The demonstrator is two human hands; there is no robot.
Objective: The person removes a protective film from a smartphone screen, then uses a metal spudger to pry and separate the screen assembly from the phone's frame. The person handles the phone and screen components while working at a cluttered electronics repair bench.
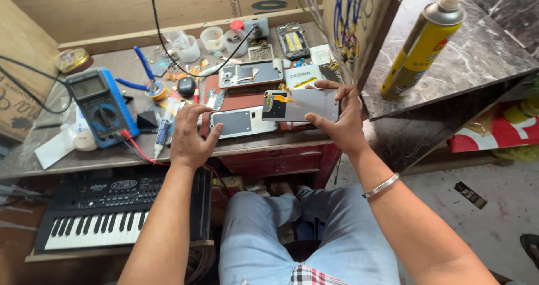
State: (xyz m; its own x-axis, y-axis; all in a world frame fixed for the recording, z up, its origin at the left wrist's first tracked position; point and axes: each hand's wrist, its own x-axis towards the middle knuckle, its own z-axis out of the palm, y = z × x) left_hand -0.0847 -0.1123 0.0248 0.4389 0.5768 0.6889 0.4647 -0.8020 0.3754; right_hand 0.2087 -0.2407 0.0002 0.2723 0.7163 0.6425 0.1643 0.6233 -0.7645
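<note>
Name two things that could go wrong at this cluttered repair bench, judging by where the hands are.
The right hand holds an opened phone panel by its edges above the bench; it could slip and drop. Its orange flex strip looks exposed and might snag. The left hand, beside a syringe, could knock it off the edge.

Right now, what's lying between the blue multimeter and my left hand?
In the head view, a glue syringe lies between the multimeter and the left hand, beside red wires.
</note>
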